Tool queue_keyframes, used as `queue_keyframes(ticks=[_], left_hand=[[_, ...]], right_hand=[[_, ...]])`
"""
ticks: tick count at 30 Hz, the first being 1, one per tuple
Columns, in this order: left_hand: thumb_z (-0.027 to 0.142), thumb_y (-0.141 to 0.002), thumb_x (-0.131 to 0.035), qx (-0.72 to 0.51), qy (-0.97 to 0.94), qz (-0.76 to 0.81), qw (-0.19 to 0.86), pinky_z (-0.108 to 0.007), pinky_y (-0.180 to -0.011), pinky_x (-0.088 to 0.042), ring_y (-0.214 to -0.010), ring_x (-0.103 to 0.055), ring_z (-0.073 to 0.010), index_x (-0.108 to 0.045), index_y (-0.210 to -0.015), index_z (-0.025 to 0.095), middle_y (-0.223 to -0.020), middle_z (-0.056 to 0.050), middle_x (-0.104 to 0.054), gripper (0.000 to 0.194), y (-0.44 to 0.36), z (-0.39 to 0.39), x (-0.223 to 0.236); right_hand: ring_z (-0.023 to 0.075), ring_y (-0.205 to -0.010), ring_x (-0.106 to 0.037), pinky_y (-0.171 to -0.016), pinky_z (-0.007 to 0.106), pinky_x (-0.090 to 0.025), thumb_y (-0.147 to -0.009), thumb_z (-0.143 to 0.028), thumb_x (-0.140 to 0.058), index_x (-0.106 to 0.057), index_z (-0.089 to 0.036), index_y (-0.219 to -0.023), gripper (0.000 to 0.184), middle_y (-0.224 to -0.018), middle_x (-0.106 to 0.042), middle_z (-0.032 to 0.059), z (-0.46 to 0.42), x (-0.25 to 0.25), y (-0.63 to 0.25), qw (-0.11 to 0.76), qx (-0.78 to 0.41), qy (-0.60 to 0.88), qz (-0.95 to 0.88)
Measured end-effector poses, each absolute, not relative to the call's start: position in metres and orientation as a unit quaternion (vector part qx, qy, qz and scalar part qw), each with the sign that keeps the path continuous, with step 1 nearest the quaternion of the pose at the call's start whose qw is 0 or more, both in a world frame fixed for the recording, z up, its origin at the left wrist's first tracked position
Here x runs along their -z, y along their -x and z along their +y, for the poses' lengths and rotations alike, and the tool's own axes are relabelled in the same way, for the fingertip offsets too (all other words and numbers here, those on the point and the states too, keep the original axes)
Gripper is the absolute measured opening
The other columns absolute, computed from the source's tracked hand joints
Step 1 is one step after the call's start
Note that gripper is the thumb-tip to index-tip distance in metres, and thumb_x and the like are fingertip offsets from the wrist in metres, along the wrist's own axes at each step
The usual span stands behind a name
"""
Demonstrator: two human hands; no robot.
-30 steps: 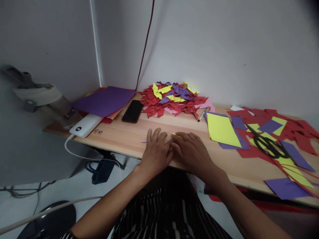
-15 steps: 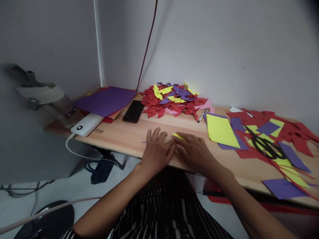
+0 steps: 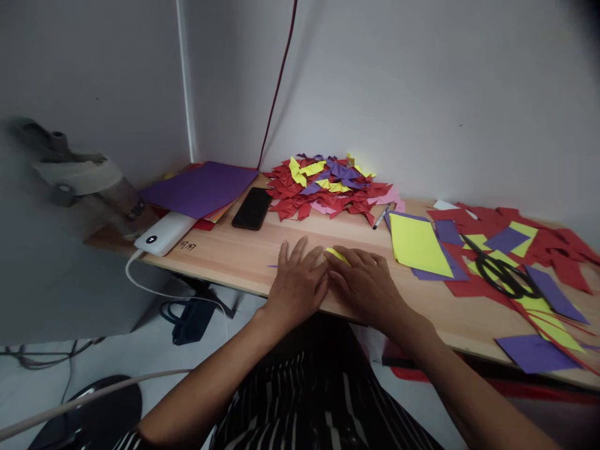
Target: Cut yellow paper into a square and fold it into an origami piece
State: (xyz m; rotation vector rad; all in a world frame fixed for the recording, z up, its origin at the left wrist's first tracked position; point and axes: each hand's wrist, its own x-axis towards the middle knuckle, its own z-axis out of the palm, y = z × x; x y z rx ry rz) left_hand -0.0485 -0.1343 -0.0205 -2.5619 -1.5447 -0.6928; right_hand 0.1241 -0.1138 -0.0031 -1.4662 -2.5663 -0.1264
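Near the desk's front edge, a small yellow piece of paper (image 3: 337,254) shows a narrow strip at the fingertips of my right hand (image 3: 365,281). That hand presses over the paper and holds it against the desk; most of the piece is hidden beneath it. My left hand (image 3: 300,282) lies close beside, palm down with its fingers spread, its thumb side near the right thumb. Whether the left fingertips touch the paper, I cannot tell. A stack of yellow sheets (image 3: 419,245) lies to the right, on top of purple paper.
Behind my hands rises a heap of folded red, yellow and purple paper pieces (image 3: 323,194). Black scissors (image 3: 509,278) rest on cut paper at the right. Left are a phone (image 3: 252,209), purple sheets (image 3: 201,187), a white power bank (image 3: 166,234) and a bottle (image 3: 112,190). A pen (image 3: 380,217) lies behind.
The left fingers have straightened slightly and spread a little. A bit more of the yellow paper shows by the right fingertips. Otherwise both hands stay in nearly the same place.
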Motion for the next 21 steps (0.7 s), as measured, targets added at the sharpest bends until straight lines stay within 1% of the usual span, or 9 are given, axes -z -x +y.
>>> queue_keyframes(ticks=[3,6,10,12,14,17,21], left_hand=[[0.029,-0.094,-0.045,0.231,0.846,-0.480,0.038,-0.060,-0.116,-0.018,-0.140,-0.031,-0.0296,-0.054,-0.129,0.020,-0.138,-0.008,-0.054,0.038,0.049,-0.136,0.021],[0.028,-0.093,-0.046,0.237,0.854,-0.461,0.054,-0.056,-0.118,-0.019,-0.138,-0.035,-0.0286,-0.057,-0.126,0.018,-0.137,-0.008,-0.054,0.036,0.051,-0.138,0.021],[0.024,-0.094,-0.044,0.227,0.872,-0.427,0.071,-0.052,-0.118,-0.021,-0.132,-0.042,-0.0254,-0.059,-0.123,0.020,-0.133,-0.006,-0.058,0.033,0.052,-0.139,0.020],[0.024,-0.094,-0.044,0.222,0.875,-0.425,0.072,-0.052,-0.116,-0.023,-0.130,-0.045,-0.0253,-0.059,-0.123,0.020,-0.130,-0.006,-0.060,0.033,0.052,-0.139,0.020],[0.024,-0.094,-0.044,0.224,0.874,-0.426,0.073,-0.051,-0.115,-0.025,-0.129,-0.045,-0.0256,-0.059,-0.123,0.020,-0.129,-0.006,-0.060,0.033,0.052,-0.139,0.021],[0.023,-0.094,-0.044,0.232,0.872,-0.424,0.073,-0.050,-0.113,-0.027,-0.129,-0.045,-0.0257,-0.057,-0.127,0.021,-0.131,-0.004,-0.060,0.035,0.052,-0.139,0.022],[0.025,-0.094,-0.044,0.235,0.859,-0.450,0.061,-0.050,-0.111,-0.030,-0.131,-0.044,-0.0271,-0.055,-0.129,0.020,-0.133,-0.005,-0.059,0.037,0.051,-0.139,0.021]], right_hand=[[0.0296,-0.123,-0.050,-0.096,0.048,-0.035,-0.097,-0.034,-0.039,-0.056,-0.023,-0.132,0.040,-0.142,-0.052,0.0119,-0.112,0.006,-0.131,0.098,0.030,0.487,-0.867],[0.0286,-0.129,-0.045,-0.100,0.050,-0.035,-0.099,-0.034,-0.036,-0.055,-0.024,-0.134,0.041,-0.144,-0.050,0.0101,-0.110,0.009,-0.137,0.101,0.000,0.479,-0.872],[0.0291,-0.135,-0.040,-0.105,0.057,-0.031,-0.100,-0.036,-0.031,-0.053,-0.025,-0.136,0.043,-0.147,-0.046,0.0086,-0.108,0.011,-0.140,0.094,-0.022,0.478,-0.873],[0.0300,-0.137,-0.037,-0.107,0.060,-0.028,-0.100,-0.037,-0.030,-0.051,-0.025,-0.137,0.044,-0.148,-0.045,0.0076,-0.108,0.011,-0.140,0.092,-0.030,0.481,-0.872],[0.0297,-0.139,-0.035,-0.108,0.061,-0.027,-0.101,-0.038,-0.030,-0.051,-0.026,-0.137,0.044,-0.149,-0.044,0.0065,-0.107,0.010,-0.141,0.092,-0.041,0.480,-0.871],[0.0285,-0.139,-0.035,-0.108,0.059,-0.028,-0.101,-0.038,-0.030,-0.053,-0.027,-0.136,0.044,-0.148,-0.045,0.0060,-0.104,0.009,-0.142,0.102,-0.053,0.475,-0.872],[0.0285,-0.136,-0.040,-0.108,0.059,-0.030,-0.100,-0.037,-0.030,-0.059,-0.028,-0.131,0.043,-0.144,-0.051,0.0065,-0.098,0.006,-0.142,0.116,-0.059,0.475,-0.870]])
